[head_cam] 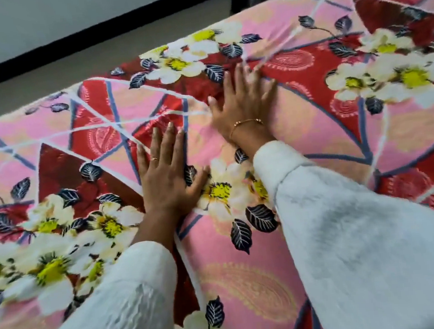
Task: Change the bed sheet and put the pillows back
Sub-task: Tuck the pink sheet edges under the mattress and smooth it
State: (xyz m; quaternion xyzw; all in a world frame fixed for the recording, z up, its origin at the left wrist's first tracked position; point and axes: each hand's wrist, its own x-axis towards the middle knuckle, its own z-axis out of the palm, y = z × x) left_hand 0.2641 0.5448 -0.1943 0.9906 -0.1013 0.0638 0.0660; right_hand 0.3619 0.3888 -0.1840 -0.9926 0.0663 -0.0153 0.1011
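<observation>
Sheet (245, 254) lies spread over the bed, pink-red floral print, filling most of the view; its far edge runs diagonally along a strip of floor (74, 69) below the wall (37, 19). Left hand (168, 174) and right hand (242, 106) both lie flat on it, palms down, fingers spread, gripping nothing, right one farther in. No pillows in view.

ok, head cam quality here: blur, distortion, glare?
Head view: motion blur smears the right hand fingertips and the sheet near the far edge; wide-angle bend tilts the bed edge and floor; lighting is soft and even, with no glare and faint shadows.
</observation>
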